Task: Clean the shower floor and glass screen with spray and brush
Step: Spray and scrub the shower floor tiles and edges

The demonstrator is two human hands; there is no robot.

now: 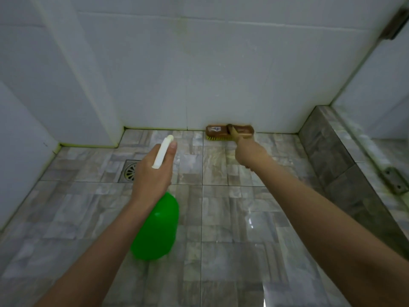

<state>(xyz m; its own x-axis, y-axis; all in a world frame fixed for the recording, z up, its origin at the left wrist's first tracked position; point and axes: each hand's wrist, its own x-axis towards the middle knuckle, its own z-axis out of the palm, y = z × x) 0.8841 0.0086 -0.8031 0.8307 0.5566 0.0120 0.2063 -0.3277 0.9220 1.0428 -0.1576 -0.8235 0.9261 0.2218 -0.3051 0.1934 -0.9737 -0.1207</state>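
Brush sits at the floor edge, where I judge grime collects; my right hand grips its handle, my left hand holds the spray bottle ready.

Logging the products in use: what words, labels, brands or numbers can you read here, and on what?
No text here is legible.
brush: the small sticker on its wooden back is too blurred to read.
green spray bottle: no label or print shows on the visible side.
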